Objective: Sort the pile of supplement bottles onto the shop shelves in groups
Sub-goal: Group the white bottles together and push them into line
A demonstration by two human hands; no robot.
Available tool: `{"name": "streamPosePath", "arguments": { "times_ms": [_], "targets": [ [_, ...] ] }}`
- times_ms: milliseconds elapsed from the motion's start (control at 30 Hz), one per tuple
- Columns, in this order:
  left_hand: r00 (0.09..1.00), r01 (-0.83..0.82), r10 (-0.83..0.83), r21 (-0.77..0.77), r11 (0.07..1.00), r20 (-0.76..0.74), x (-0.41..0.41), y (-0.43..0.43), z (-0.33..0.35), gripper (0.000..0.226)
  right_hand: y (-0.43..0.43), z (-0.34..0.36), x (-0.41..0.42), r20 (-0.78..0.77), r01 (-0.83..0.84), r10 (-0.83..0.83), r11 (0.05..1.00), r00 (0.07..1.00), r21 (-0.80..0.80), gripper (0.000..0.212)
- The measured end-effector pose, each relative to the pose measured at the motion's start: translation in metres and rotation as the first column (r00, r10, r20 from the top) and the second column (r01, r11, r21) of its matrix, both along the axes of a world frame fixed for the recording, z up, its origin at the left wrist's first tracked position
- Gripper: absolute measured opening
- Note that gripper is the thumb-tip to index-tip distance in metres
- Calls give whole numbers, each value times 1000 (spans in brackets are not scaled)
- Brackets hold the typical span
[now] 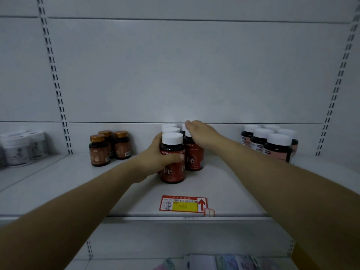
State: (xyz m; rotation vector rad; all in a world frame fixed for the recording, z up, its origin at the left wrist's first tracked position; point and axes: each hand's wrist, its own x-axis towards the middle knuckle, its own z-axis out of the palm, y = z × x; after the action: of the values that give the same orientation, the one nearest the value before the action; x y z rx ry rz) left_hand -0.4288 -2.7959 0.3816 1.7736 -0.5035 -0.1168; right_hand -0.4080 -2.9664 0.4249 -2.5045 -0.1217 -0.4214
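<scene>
Supplement bottles (192, 160) with red labels and white caps stand upright in a two-row block on the shop shelf (233, 188), straight ahead of both hands and held between them. Three other groups share the shelf line. Pink-labelled bottles (276, 148) stand well apart on the outer side of the right hand. Amber-capped bottles (99, 151) stand near the outer side of the left hand, and white jars (17, 151) stand further out that way, past the slotted upright. The left hand (153, 158) is wrapped round the body of the front bottle (171, 173) of the left row, with the thumb across the label and the fingers hidden behind. The right hand (202, 133) lies palm down over the cap at the front of the right row, fingertips reaching toward the back panel. It cannot be told whether it clasps that cap or merely lies on it. Every bottle's long axis is vertical, and the rows run away from the person. The left hand is nearer the shelf edge and the right hand reaches deeper. The front bottle sits just ahead of its row, so the coming move probably calls for a short push straight back while the right hand steadies the neighbouring row. A price tag (183, 204) lies flat at the shelf edge, on the person's side of both hands and between the forearms.
</scene>
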Motion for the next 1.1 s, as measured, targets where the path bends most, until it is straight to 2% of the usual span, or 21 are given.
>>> {"name": "streamPosePath", "arguments": {
  "times_ms": [133,233,400,500,700,833,933,1033,1100],
  "targets": [
    [996,-90,90,20,996,-18,7,7,5,87,-2,14,3,-7,46,-46,999,999,28,45],
    [994,-103,103,-6,995,-22,13,11,8,82,1,14,6,-78,38,-40,999,996,-22,42],
    [999,-1,2,34,999,-45,16,11,6,96,6,10,20,-45,62,-74,972,996,-225,28],
    [999,3,-2,20,1000,-48,15,7,5,87,4,8,26,-15,47,-57,926,998,-373,25],
    [1000,-5,5,42,999,13,13,5,5,89,2,4,31,24,60,-55,879,998,-473,18],
    [997,40,-44,71,997,56,10,2,4,97,6,5,34,26,74,-70,885,997,-459,15],
    [996,55,-59,66,996,74,10,4,7,80,6,4,33,19,79,-78,905,997,-418,23],
    [994,75,-80,76,994,75,11,5,8,78,5,3,31,22,82,-80,913,997,-399,23],
    [994,76,-82,87,993,67,9,6,9,74,6,3,29,10,86,-87,940,996,-330,22]
  ]
}}
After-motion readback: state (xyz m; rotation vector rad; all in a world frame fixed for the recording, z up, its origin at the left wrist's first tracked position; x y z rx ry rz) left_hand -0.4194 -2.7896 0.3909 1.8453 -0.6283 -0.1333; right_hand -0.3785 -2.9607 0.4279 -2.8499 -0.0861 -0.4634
